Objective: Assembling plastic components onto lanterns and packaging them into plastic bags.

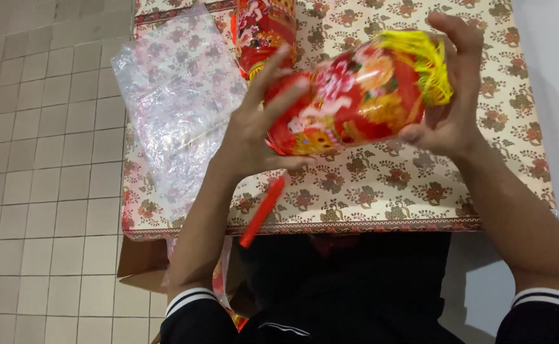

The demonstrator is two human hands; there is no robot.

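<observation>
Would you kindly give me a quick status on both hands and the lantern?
Left hand and right hand hold the red lantern by its ends, above the patterned table. Yellow tassel at right end. Nothing obstructing.

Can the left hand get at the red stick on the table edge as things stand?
Probably not right now: the left hand is pressed to the red lantern, sharing it with the right hand. The red stick lies uncovered just below the left wrist.
</observation>
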